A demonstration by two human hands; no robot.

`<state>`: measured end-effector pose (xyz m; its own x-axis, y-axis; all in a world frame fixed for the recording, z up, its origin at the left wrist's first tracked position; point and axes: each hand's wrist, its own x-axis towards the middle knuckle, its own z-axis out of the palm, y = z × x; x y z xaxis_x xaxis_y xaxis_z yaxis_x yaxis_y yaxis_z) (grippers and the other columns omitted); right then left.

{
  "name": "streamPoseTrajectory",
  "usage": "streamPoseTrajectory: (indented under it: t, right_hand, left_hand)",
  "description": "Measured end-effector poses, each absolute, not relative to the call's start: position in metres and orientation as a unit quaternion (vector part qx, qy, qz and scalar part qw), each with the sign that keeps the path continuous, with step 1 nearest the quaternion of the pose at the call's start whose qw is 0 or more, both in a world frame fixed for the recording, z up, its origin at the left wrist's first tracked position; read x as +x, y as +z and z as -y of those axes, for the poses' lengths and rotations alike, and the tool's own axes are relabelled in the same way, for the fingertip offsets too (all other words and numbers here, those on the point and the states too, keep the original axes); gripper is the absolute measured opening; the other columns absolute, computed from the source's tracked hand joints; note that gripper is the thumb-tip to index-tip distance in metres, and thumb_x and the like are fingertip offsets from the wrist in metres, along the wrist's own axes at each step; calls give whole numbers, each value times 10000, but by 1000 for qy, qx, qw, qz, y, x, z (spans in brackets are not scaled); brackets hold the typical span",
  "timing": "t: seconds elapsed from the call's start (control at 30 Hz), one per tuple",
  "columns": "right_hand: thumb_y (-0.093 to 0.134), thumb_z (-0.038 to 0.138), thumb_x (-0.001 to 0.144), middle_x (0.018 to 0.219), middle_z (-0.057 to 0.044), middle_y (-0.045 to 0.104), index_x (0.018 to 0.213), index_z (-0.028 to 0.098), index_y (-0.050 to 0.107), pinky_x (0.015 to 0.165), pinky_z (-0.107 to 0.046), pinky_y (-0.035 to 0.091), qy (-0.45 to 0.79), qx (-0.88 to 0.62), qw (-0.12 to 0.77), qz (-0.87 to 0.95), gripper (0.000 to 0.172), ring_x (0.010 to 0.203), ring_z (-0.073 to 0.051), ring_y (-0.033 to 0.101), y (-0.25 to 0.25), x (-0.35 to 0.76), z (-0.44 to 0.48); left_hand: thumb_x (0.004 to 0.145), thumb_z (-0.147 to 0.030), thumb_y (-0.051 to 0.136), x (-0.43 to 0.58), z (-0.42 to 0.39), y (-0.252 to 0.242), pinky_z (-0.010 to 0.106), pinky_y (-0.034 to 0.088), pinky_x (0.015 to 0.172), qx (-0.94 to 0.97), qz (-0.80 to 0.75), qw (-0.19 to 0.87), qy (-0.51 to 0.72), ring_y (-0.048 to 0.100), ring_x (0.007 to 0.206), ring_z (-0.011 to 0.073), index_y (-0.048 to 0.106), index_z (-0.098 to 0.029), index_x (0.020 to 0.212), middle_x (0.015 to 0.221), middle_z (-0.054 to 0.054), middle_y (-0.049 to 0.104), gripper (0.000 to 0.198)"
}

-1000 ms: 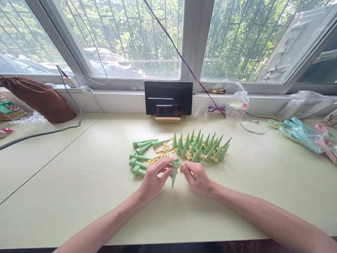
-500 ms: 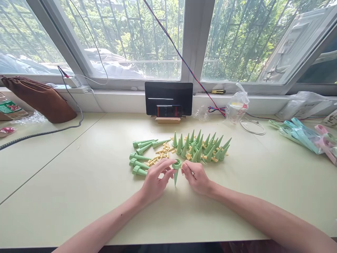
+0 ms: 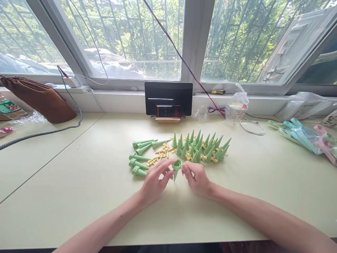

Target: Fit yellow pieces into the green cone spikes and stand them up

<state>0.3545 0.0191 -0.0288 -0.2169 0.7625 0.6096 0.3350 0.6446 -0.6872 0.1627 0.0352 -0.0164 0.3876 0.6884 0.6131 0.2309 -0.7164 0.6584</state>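
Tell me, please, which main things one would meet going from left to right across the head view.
Brown drawstring pouch, left hand, green plastic spike held in it, right hand, bagged cup, coiled white cable, plastic-wrapped teal and pink pieces.

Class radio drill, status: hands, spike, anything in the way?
Left hand holding green spike, tip down. Right hand pinching yellow piece, mostly hidden. Upright spikes beyond.
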Motion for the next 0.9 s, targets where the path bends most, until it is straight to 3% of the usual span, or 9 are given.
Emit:
streamPoseTrajectory:
  t: [0.13,0.2,0.3,0.37,0.47,0.6,0.9]
  right_hand:
    - [341,263,1053,594,40,410,738,207,450,502,-228,323,168,-374,539,736,338,504,-103,386,-30,354,-19]
    - [345,259,1054,601,37,398,733,211,435,505,-232,315,151,-383,543,732,337,513,-107,373,-32,354,-19]
    - [352,256,1054,608,37,364,710,219,394,501,-245,281,125,-383,528,748,349,518,-113,320,-34,354,-19]
    - [348,246,1055,616,35,349,704,222,373,500,-258,253,109,-372,512,767,352,523,-118,294,-35,354,-18]
    - [324,241,1059,627,31,348,720,224,379,501,-272,230,98,-352,488,793,344,526,-125,277,-35,354,-17]
    - [329,218,1054,640,29,359,756,224,403,509,-275,228,98,-333,475,808,307,539,-130,278,-34,356,-16]
    - [304,237,1056,633,34,355,751,231,337,502,-269,220,125,-326,472,810,307,532,-123,285,-34,356,-17]
  left_hand:
    - [975,-312,553,163,-35,-10,173,482,436,753,-342,315,466,622,551,78,566,-229,1230,954,40,661,269]
    - [987,-388,518,163,-35,-6,180,464,436,730,-361,359,457,586,503,78,626,-176,1025,797,20,639,241]
    - [983,-532,458,163,-34,-2,182,402,396,688,-385,453,417,513,393,76,597,-136,671,530,-2,554,523]
    - [955,-632,427,165,-34,-1,183,352,345,648,-397,533,373,491,331,86,579,-127,576,439,11,532,649]
    - [906,-727,409,166,-32,-2,196,344,301,591,-389,635,311,523,306,123,610,-108,562,425,50,568,736]
    - [907,-704,447,166,-34,-4,201,373,297,545,-350,710,276,551,315,136,637,-91,598,455,66,605,713]
    - [951,-607,473,161,-35,-4,208,422,360,538,-327,732,261,587,394,132,644,-96,660,543,74,654,612]
